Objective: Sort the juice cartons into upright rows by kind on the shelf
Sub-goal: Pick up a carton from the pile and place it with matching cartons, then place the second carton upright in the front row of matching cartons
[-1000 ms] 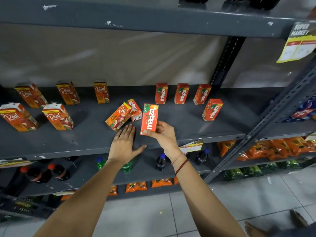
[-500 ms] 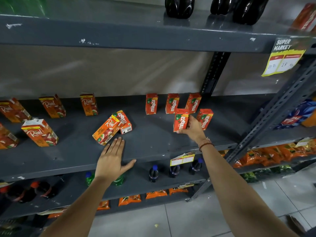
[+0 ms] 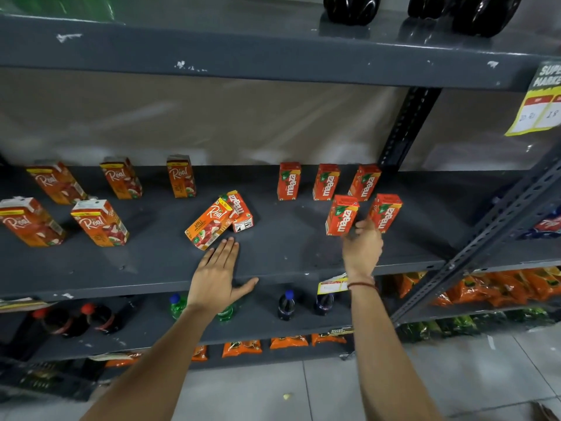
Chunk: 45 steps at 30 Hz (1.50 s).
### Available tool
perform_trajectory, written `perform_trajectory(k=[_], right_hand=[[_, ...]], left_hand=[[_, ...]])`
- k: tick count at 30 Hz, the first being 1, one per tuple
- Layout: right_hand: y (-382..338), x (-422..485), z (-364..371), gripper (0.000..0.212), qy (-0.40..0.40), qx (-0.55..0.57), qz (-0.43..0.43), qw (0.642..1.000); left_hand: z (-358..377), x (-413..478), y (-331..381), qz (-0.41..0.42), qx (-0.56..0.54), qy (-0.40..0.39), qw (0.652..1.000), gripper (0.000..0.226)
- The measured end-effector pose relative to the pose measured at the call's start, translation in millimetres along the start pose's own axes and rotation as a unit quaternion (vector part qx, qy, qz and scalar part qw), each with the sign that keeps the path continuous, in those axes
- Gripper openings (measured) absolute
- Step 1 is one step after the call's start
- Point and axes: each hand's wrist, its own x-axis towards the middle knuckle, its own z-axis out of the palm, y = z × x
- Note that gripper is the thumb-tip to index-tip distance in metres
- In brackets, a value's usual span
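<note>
Small red Maaza cartons stand upright at the right of the grey shelf (image 3: 288, 256): three in a back row (image 3: 326, 182) and two in front, one (image 3: 341, 215) beside another (image 3: 385, 212). My right hand (image 3: 362, 247) is just below the left front carton, fingers loose at its lower right corner and not gripping it. Orange Real cartons (image 3: 100, 223) stand at the left in two rows. In the middle a Real apple carton (image 3: 209, 223) lies tipped over against a tipped Maaza carton (image 3: 241, 211). My left hand (image 3: 218, 268) rests flat on the shelf just in front of them.
A slanted metal upright (image 3: 473, 247) borders the shelf on the right. Dark bottles (image 3: 352, 7) stand on the shelf above. Soda bottles (image 3: 285, 305) and orange snack packs (image 3: 501, 287) fill the lower shelves. A yellow price tag (image 3: 534, 113) hangs top right.
My right hand carried a Maaza carton from the shelf's middle to the right, stood it next to the front-row carton and loosened its hold. The left hand stayed flat on the shelf.
</note>
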Motion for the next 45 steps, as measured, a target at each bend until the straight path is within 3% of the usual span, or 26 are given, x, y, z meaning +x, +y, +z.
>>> perform_trajectory(k=[2,6,10,13,17,27,34,39,45], right_hand=[[-25.9,-26.7,10.8,0.019,0.013,0.028,-0.036,0.999],[-83.2,-45.3,53.4,0.031,-0.252,0.089,-0.093,0.959],[-123.4,-44.1,83.8,0.030,-0.399,0.001,-0.064,0.915],[-137.7,-34.9,98.0,0.051,-0.447,-0.052,-0.025,0.892],[-152.3,-23.4,106.9,0.059,-0.496,-0.062,0.016,0.866],[-157.9,-23.1,128.6,0.064,-0.517,-0.011,0.098,0.850],[-125.9,-31.2,128.6,0.065,-0.462,0.209,0.191,0.841],[-97.3,-34.7,132.2,0.044,-0.384,0.237,0.153,0.879],[-81.7,-55.4,96.9,0.052,-0.375,0.258,0.073,0.887]], left_hand=[[-0.4,0.1,0.1,-0.001,-0.003,-0.001,1.000,0.094],[0.8,1.1,-0.6,0.002,-0.006,-0.003,1.000,0.094],[1.8,1.6,-0.8,0.001,-0.010,0.004,1.000,0.092],[5.0,1.5,-1.3,0.001,-0.017,0.012,1.000,0.089],[7.0,2.0,-2.5,0.005,-0.025,0.020,0.999,0.089],[9.0,1.9,-3.5,0.010,-0.043,0.023,0.999,0.088],[6.7,2.1,-2.4,0.008,-0.047,0.018,0.999,0.089],[7.8,2.5,-2.1,0.009,-0.047,0.019,0.999,0.089],[7.5,1.2,-2.8,0.013,-0.035,0.018,0.999,0.093]])
